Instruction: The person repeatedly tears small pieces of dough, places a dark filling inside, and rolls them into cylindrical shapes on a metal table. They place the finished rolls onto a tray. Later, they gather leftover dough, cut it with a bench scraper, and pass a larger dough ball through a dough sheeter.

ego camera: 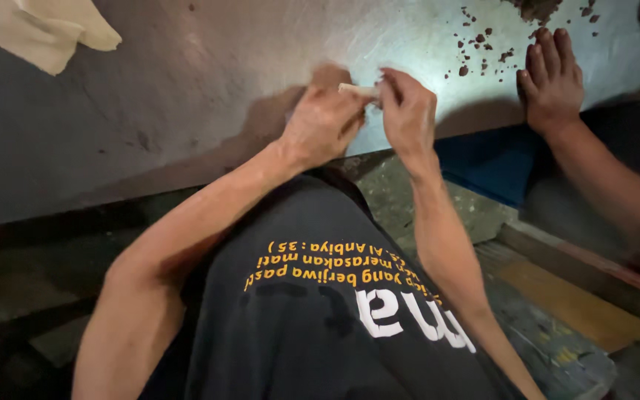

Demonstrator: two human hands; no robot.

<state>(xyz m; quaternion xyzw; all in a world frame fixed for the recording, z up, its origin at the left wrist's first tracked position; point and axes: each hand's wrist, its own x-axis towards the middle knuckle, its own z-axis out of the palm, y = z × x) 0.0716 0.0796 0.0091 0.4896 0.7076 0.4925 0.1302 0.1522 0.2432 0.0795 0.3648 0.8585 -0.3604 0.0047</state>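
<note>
A small pale paper-wrapped stick [357,90] is pinched between both hands, its long axis lying level: left hand [324,122] at one end, right hand [409,111] closed on the other.

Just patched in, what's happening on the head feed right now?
The person's left hand and right hand are together over a grey metal table, pinching a small pale roll between the fingertips. Dark brown crumbs lie scattered on the table beyond them. Another person's hand rests flat on the table edge to the right. A pale cloth lies at the far left corner. What the roll is made of cannot be told.
</note>
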